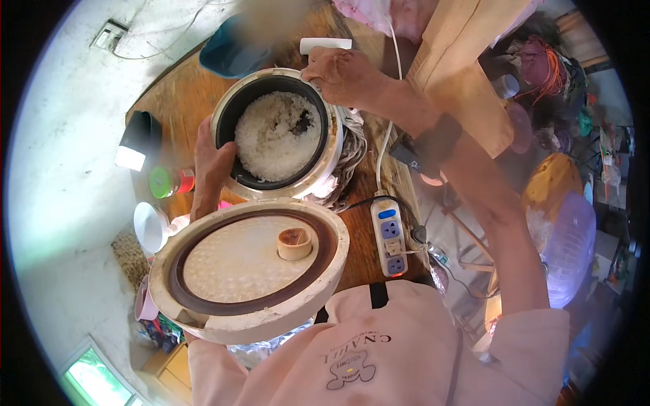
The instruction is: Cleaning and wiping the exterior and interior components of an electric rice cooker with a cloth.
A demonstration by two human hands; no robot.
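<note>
A rice cooker stands on the wooden table with its lid [244, 259] swung up towards me. Inside its dark inner pot [223, 122] lies cooked white rice [269, 147], with a dark patch of bare pot showing at the right. My left hand [214, 157] grips the left rim of the pot, thumb over the edge. At the cooker's upper right rim, my right hand [337, 73] is closed with curled fingers against the edge; a white strip-like thing [325, 45] shows just beyond it. Whether the right fingers pinch the pot's rim is hidden.
A teal bowl [231, 51] sits behind the cooker. To the right lie a white power strip [390, 238] with cords and a crumpled cloth [355, 147]. A green-lidded jar [161, 181] and a white bowl [150, 227] are at the left, near the wall. Cardboard [457, 66] stands at upper right.
</note>
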